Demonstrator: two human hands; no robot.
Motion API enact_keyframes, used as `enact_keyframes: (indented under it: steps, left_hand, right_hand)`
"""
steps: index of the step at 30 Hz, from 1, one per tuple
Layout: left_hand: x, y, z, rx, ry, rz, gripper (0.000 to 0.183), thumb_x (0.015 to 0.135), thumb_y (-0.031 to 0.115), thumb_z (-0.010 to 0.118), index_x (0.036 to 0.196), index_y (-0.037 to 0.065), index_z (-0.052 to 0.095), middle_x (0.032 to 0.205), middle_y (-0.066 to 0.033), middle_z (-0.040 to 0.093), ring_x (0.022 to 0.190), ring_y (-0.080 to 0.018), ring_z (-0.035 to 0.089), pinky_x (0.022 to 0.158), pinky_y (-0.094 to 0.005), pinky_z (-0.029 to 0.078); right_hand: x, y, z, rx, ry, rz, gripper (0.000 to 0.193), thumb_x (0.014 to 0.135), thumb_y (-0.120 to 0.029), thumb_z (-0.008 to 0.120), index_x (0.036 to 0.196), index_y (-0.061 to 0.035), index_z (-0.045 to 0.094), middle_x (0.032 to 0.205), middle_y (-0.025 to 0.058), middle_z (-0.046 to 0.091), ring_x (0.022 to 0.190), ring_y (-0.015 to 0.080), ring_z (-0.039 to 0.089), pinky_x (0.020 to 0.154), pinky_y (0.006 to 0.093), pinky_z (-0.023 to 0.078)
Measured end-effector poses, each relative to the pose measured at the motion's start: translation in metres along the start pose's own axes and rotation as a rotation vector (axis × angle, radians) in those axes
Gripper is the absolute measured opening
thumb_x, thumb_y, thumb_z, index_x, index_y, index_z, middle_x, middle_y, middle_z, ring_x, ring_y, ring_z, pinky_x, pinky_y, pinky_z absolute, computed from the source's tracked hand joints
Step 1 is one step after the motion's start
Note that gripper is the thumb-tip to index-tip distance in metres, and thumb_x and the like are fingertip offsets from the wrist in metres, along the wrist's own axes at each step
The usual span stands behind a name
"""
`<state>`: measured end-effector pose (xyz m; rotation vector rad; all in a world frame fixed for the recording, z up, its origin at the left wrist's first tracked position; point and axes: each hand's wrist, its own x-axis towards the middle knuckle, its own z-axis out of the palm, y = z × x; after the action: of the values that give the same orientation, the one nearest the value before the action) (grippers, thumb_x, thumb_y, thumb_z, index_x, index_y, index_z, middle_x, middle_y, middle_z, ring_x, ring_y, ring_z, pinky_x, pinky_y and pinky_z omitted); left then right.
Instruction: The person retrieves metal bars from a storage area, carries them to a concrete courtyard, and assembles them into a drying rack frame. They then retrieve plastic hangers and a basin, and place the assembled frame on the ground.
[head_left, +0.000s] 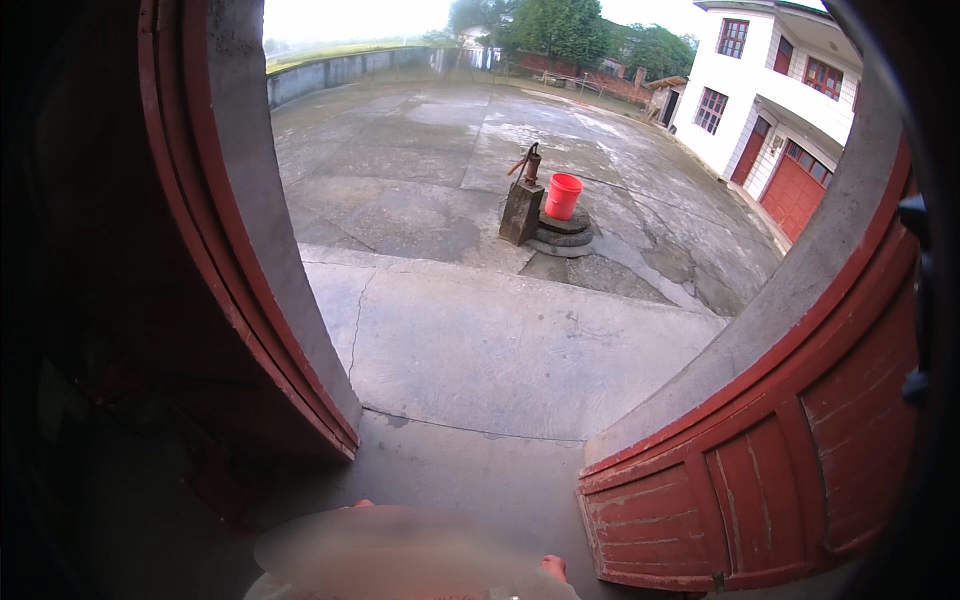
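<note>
Both red wooden door leaves stand swung open, the right door leaf (pixel 760 480) near the person and the left door leaf (pixel 200 250) back in the shadow, so the doorway is clear to the concrete yard (pixel 500 350). Neither hand shows, so I cannot tell whether they are apart, together or holding anything. Only what may be toes (pixel 553 568) peek out at the near edge below a blurred patch. The right door leaf's lower panels lie just right of that spot, and the left door leaf is a little further off. Far out in the yard a hand pump (pixel 528 165) stands on its block, with a red bucket (pixel 562 195) just beside it on the right. A white house (pixel 760 90) stands at the far right.
</note>
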<state>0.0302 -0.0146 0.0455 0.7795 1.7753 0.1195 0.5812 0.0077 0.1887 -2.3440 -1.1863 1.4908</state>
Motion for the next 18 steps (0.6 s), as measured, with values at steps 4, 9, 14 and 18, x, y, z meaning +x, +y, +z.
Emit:
enact_keyframes:
  steps: [4, 9, 14, 18]
  left_hand:
    - [-0.001, 0.0, 0.0, 0.011, 0.006, -0.031, 0.042, 0.088, 0.041, 0.057, 0.086, 0.0, 0.069, 0.081, -0.0104, 0.067, 0.07, -0.0204, 0.061, 0.064, -0.0359, 0.049]
    - [-0.008, 0.005, 0.0, -0.001, 0.002, -0.052, 0.042, 0.089, 0.04, 0.057, 0.085, 0.0, 0.069, 0.078, -0.009, 0.066, 0.066, -0.019, 0.058, 0.061, -0.0355, 0.047]
    - [-0.017, 0.013, -0.002, -0.034, -0.018, -0.089, 0.04, 0.089, 0.039, 0.057, 0.084, 0.001, 0.068, 0.075, -0.0077, 0.064, 0.062, -0.018, 0.055, 0.058, -0.0346, 0.045]
    - [-0.022, 0.016, -0.003, 0.027, -0.004, -0.056, 0.04, 0.09, 0.039, 0.057, 0.088, 0.001, 0.069, 0.08, -0.0093, 0.066, 0.068, -0.0196, 0.058, 0.062, -0.0359, 0.047]
  right_hand:
    - [-0.003, -0.003, -0.002, -0.06, 0.036, 0.006, 0.017, 0.077, -0.014, 0.059, 0.089, -0.0078, 0.07, 0.073, 0.0095, 0.068, 0.062, 0.0171, 0.062, 0.059, 0.0322, 0.047]
    - [-0.005, -0.004, -0.002, -0.045, 0.014, -0.019, 0.016, 0.079, -0.008, 0.058, 0.09, -0.0064, 0.07, 0.06, 0.0064, 0.063, 0.045, 0.0136, 0.055, 0.042, 0.0291, 0.043]
    - [0.001, 0.004, 0.001, 0.038, 0.019, 0.054, 0.013, 0.076, -0.01, 0.064, 0.086, -0.0061, 0.071, 0.059, 0.0054, 0.062, 0.045, 0.0124, 0.054, 0.042, 0.0283, 0.042]
    - [0.008, 0.013, 0.004, 0.026, 0.034, -0.013, 0.013, 0.075, -0.01, 0.064, 0.085, -0.0062, 0.071, 0.059, 0.0049, 0.062, 0.045, 0.0121, 0.053, 0.042, 0.028, 0.042]
